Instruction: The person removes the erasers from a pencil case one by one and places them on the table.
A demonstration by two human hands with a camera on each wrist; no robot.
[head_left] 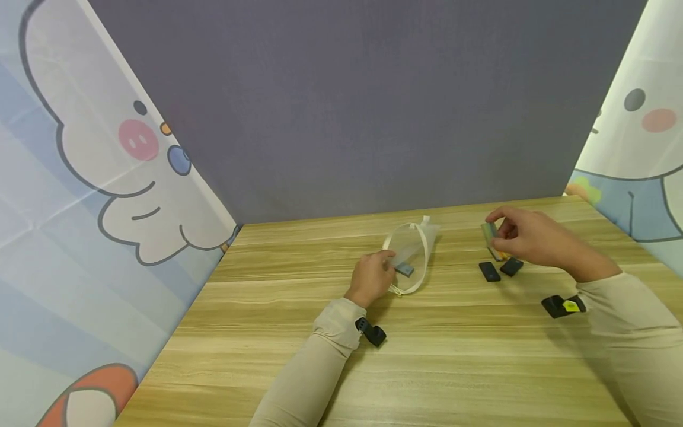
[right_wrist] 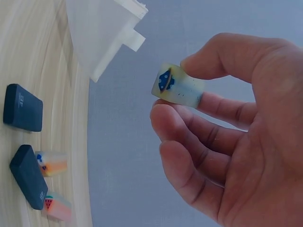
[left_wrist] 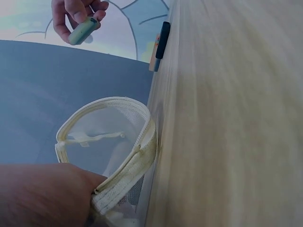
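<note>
My left hand point(head_left: 372, 276) grips the near rim of a white mesh zip bag point(left_wrist: 106, 101), which lies on its side with its round mouth facing me. A grey-blue block point(head_left: 404, 269) lies inside, just past the rim. Over to the right, my right hand point(head_left: 525, 237) pinches a small translucent pale-green eraser point(right_wrist: 177, 86) between thumb and fingers. A blue planet print shows on one end. Below that hand, two black erasers point(right_wrist: 22, 108), one marked 4B, lie on the table. Beside them sit two orange-and-pink translucent erasers point(right_wrist: 57, 207), partly covered in the right wrist view.
The wood-grain table point(head_left: 256, 332) runs back to a grey upright panel point(head_left: 363, 112). Cartoon-printed cloths point(head_left: 69, 249) hang at both sides. A black wrist camera point(head_left: 560, 306) is strapped to each forearm.
</note>
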